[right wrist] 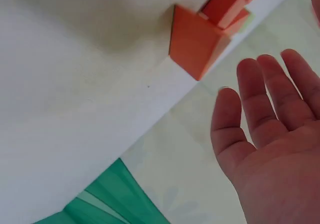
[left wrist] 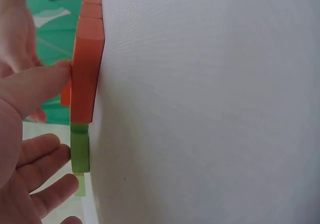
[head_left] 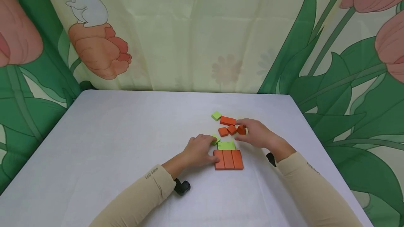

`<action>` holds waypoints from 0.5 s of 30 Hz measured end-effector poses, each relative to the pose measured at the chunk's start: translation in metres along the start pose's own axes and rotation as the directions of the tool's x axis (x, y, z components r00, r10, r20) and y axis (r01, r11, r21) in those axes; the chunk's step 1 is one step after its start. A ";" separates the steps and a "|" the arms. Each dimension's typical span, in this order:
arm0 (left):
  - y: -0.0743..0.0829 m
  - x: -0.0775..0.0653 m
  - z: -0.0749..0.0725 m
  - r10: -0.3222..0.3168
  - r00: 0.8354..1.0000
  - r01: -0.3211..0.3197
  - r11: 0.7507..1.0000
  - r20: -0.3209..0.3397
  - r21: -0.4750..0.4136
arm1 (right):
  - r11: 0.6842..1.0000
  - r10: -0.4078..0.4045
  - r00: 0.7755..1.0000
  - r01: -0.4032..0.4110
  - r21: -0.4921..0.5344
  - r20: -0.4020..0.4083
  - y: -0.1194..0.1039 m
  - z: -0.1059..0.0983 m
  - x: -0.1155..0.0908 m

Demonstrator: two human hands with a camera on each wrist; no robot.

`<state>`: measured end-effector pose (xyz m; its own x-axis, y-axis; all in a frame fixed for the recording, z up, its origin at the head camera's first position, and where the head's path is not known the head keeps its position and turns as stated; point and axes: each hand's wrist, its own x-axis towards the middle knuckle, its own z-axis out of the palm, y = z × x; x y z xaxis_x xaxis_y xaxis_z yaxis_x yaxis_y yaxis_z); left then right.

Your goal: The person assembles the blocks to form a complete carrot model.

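Several long orange blocks (head_left: 228,160) lie side by side in a flat row, with a green block (head_left: 226,145) along their far edge. At the row's left end, my left hand (head_left: 198,150) has its thumb on the nearest orange block (left wrist: 89,74). Its other fingers, spread and loosely bent, reach to a small green block (head_left: 216,139). On the far right side my right hand (head_left: 257,134) is beside an orange triangular block (head_left: 241,129). Its fingers (right wrist: 252,92) are loosely extended in the right wrist view, with a gap showing between them and that block.
Two small orange blocks (head_left: 227,130) sit between the triangular block and the green ones. Farther back lie a longer orange block (head_left: 228,120) and a green cube (head_left: 216,115). All rest on a white-covered table (head_left: 126,143) before a printed curtain (head_left: 176,38).
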<state>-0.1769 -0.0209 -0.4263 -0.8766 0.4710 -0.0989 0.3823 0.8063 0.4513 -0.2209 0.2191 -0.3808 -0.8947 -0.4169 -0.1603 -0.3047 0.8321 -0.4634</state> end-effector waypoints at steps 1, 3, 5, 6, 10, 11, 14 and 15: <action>0.000 0.000 0.001 -0.002 1.000 0.002 1.000 0.004 -0.004 | 1.000 0.011 1.000 -0.011 -0.001 0.008 0.001 -0.001 0.009; -0.001 -0.001 0.003 -0.003 1.000 0.003 1.000 0.011 -0.016 | 1.000 0.027 0.999 -0.027 -0.004 0.024 0.001 -0.003 0.027; -0.002 -0.001 0.004 0.001 1.000 0.000 1.000 0.009 -0.021 | 0.998 0.058 0.997 -0.058 0.001 0.041 0.000 -0.004 0.044; -0.003 -0.001 0.005 0.004 1.000 -0.004 1.000 0.006 -0.021 | 0.998 0.069 0.996 -0.069 0.000 0.049 -0.001 -0.004 0.051; -0.004 0.000 0.004 0.015 1.000 -0.015 1.000 -0.002 -0.012 | 0.994 0.109 0.990 -0.110 0.008 0.085 -0.008 -0.005 0.075; -0.004 0.000 0.004 0.017 1.000 -0.017 1.000 -0.005 -0.007 | 0.993 0.114 0.989 -0.116 0.011 0.092 -0.009 -0.005 0.080; -0.005 0.000 0.002 0.015 1.000 -0.015 1.000 -0.006 -0.001 | 0.990 0.135 0.985 -0.137 0.014 0.106 -0.014 -0.002 0.093; -0.006 0.000 0.002 0.013 1.000 -0.013 1.000 -0.007 0.001 | 0.988 0.150 0.983 -0.152 0.015 0.108 -0.015 -0.001 0.097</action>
<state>-0.1783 -0.0249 -0.4305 -0.8732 0.4795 -0.0870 0.3944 0.8002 0.4518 -0.3030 0.1662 -0.3884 -0.8897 -0.3245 -0.3210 -0.1599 0.8803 -0.4467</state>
